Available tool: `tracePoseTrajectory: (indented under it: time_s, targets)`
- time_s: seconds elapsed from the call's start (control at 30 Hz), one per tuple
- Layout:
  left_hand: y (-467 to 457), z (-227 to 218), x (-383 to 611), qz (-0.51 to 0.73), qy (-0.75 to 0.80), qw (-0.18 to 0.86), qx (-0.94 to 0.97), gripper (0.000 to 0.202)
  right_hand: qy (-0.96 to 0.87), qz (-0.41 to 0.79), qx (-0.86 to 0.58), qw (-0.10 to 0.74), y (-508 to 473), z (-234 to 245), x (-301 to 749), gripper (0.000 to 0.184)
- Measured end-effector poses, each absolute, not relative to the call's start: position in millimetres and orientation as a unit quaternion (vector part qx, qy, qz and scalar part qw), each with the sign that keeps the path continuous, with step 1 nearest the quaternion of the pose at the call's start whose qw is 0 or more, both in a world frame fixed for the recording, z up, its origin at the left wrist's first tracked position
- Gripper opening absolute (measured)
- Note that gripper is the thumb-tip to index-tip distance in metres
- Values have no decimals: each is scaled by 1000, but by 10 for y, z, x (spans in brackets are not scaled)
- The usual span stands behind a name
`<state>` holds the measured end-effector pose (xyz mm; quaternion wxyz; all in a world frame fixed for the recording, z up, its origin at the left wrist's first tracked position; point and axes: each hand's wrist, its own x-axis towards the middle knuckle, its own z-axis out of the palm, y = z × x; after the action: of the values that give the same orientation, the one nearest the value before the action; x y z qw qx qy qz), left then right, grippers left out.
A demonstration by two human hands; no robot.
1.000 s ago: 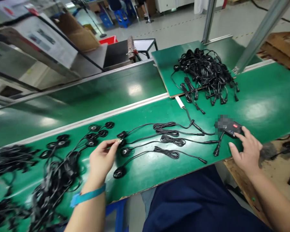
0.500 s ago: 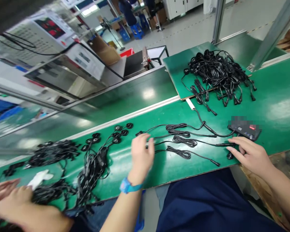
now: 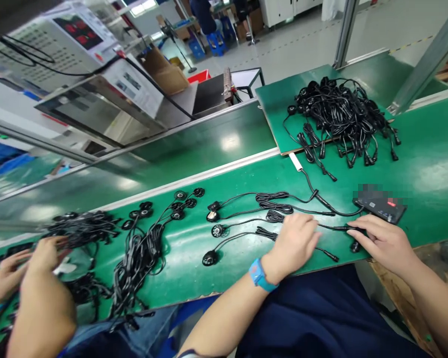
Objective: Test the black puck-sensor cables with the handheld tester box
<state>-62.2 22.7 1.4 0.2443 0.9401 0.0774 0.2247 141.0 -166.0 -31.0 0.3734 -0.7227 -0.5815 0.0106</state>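
My right hand [image 3: 386, 243] has its thumb and forefinger closed on a black cable connector [image 3: 341, 227], beside a black box [image 3: 383, 204] with a red label. My left hand [image 3: 294, 241], with a blue watch on the wrist, hovers over coiled black cables, its fingers loosely bent and apart; nothing shows in it. It hides part of the lower cables. At the cables' left ends lie round black pieces, among them a ring-faced one [image 3: 217, 230] and a tilted one [image 3: 209, 257]. A loose cable plug [image 3: 330, 255] lies between my hands.
A large heap of black cables [image 3: 343, 112] rests on a raised green board [image 3: 278, 117]. Further cable bundles [image 3: 138, 258] lie left, where a co-worker's hands [image 3: 41, 256] are busy. A white plug piece [image 3: 294, 161] is behind the cables. A metal post [image 3: 425, 54] stands at right.
My left hand has moved right from the round ends to the middle of the cables, uncovering those ends. My right hand has closed on the connector. The co-worker's hands have shifted.
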Motion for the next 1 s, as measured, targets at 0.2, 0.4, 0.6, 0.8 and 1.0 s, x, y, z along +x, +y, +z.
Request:
tracePoseTrajectory:
  time_s: [0.2, 0.4, 0.6, 0.8, 1.0]
  targets:
    - [1305, 149, -1655, 349, 379, 55, 855, 25, -564, -24, -731, 383, -1662, -369, 1365, 15]
    - [1981, -70, -2395, 219, 549, 164, 790, 39, -536, -32, -736, 413, -1653, -353, 1323, 17]
    - [1950, -91, -2345, 306, 467, 122, 821, 28, -540, -60, -738, 400, -1665, -325, 1308, 16]
    - [1908, -96, -2386, 351, 458, 75, 813, 24, -551, -110, -730, 389, -1636, -328, 1335, 14]
    - [1749, -53, -2491, 369, 476, 109, 790, 23, -560, -142, -727, 371, -1620, -282, 1329, 14]
